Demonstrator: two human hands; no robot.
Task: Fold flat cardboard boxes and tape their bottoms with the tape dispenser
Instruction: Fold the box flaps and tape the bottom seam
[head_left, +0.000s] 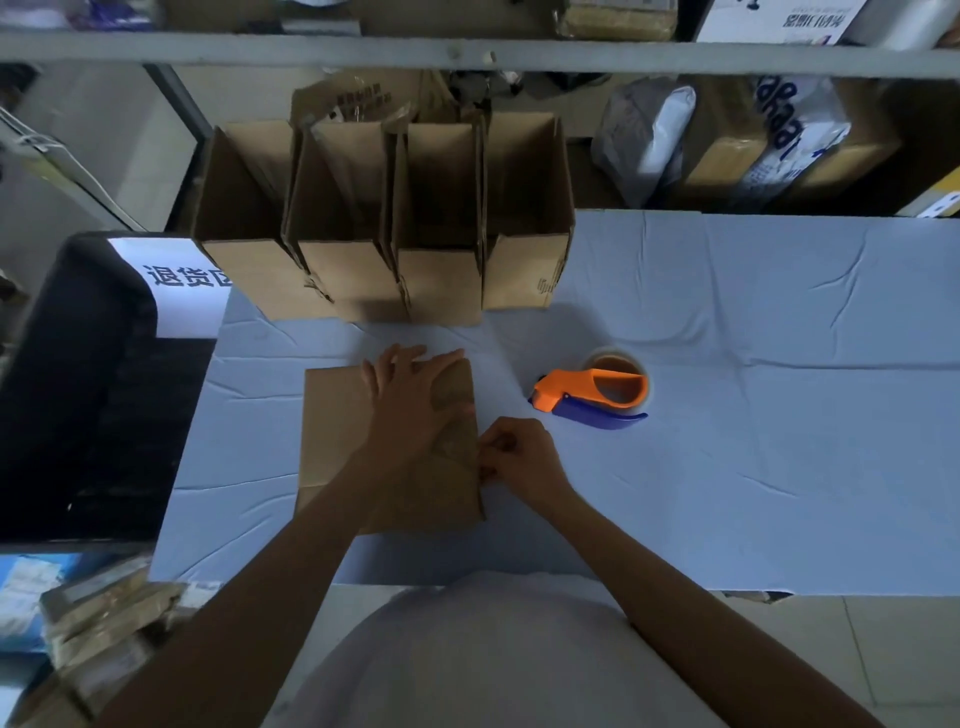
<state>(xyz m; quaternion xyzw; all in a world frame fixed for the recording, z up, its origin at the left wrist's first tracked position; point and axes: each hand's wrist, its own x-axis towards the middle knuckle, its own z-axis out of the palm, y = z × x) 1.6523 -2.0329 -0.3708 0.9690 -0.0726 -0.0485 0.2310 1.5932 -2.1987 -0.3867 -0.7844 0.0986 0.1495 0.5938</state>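
A brown cardboard box (337, 431) lies on the blue-covered table (727, 415) in front of me, its upper face shiny with tape on the right part. My left hand (415, 400) presses flat on top of it, fingers spread. My right hand (519, 457) is at the box's right edge, fingers curled and pinching at that edge. The orange and blue tape dispenser (592, 395) with its roll lies on the cloth to the right of the box, apart from both hands.
Several folded open boxes (384, 218) stand in a row at the table's far edge. A black bin (78, 389) with a white label sits to the left. Shelves behind hold parcels (769, 140). Packages are stacked at the lower left (93, 623).
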